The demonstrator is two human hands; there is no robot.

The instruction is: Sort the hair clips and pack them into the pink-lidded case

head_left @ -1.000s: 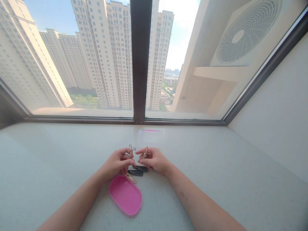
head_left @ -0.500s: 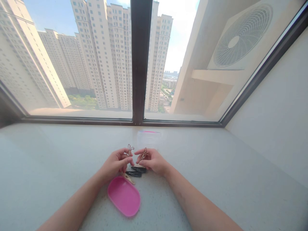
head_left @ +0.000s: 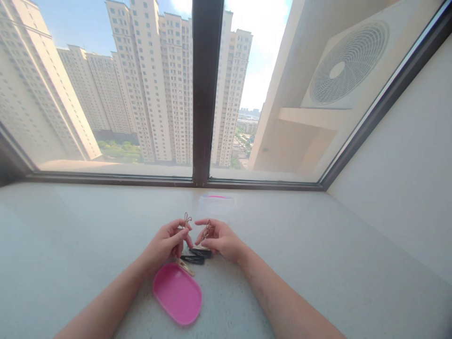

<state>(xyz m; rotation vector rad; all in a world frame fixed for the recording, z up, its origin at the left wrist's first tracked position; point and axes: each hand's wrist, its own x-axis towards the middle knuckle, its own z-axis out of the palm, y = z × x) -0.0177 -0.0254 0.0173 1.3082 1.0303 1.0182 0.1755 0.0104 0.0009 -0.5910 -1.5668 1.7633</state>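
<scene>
So, pale speckled surface (head_left: 318, 263) by a big window (head_left: 106, 94), white wall off to the right. Left hand (head_left: 164, 242) and right hand (head_left: 221, 239) each pinch a gold clip (head_left: 187, 220), (head_left: 206, 229). Black clips (head_left: 197, 255) sit right under them, pink lid (head_left: 177, 293) just nearer, clear box (head_left: 215, 205) beyond.

Two small gold bow clips (head_left: 187, 220) (head_left: 206, 229) held upright, close together.

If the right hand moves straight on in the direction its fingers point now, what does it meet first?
The right hand points left, toward the left hand. It would likely first meet the gold clip the left hand pinches, then its fingertips, though depth is unclear.
</scene>
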